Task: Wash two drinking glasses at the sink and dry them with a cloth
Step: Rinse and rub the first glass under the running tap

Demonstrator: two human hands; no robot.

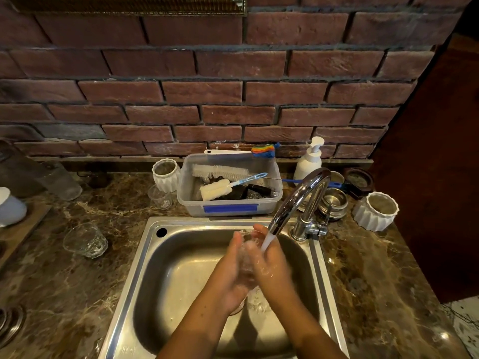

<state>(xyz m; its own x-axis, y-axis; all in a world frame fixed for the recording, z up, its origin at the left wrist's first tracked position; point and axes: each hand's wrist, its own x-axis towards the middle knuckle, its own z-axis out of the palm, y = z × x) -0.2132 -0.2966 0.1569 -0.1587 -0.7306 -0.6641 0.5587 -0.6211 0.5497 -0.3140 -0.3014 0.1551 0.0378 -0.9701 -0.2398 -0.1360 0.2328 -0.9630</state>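
Observation:
Over the steel sink [160, 268], both my hands wrap a clear drinking glass [246, 255] under water running from the chrome faucet [298, 198]. My left hand [230, 275] holds the glass from the left and my right hand [269, 263] grips it from the right, with the stream landing on my right hand. Most of the glass is hidden between my fingers. A second clear glass [85, 240] stands upright on the marble counter, left of the sink. No cloth is in view.
A plastic tub [230, 207] with brushes sits behind the sink. A small glass [160, 196], white ribbed jars [166, 174] [375, 211], a soap pump [309, 159] and steel bowls [333, 203] line the back. Brick wall behind.

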